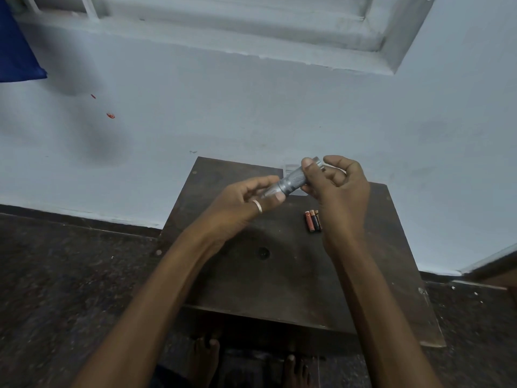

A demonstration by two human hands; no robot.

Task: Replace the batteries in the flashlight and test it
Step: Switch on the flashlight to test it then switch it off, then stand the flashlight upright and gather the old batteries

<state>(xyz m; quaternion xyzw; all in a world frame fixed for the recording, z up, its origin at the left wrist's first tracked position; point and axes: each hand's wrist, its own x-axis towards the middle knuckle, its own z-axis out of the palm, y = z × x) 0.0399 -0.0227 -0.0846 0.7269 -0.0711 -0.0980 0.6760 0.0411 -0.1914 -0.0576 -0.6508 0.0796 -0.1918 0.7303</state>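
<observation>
Flashlight (292, 182) aslant lower-left to upper-right, left hand (246, 204) to right hand (342, 191)

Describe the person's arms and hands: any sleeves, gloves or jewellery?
No sleeves or gloves show: the left forearm and right forearm are bare, with no watch or wristband. The left hand wears a plain silver-coloured ring; the right hand shows no ring from this side.

The flashlight (292, 182) is silver-grey with a cross-hatched barrel. The batteries (314, 221) are orange and black, the counter (251, 275) dark brown. The wall (251, 107) is pale blue, the floor (70, 275) dark and speckled.
</observation>
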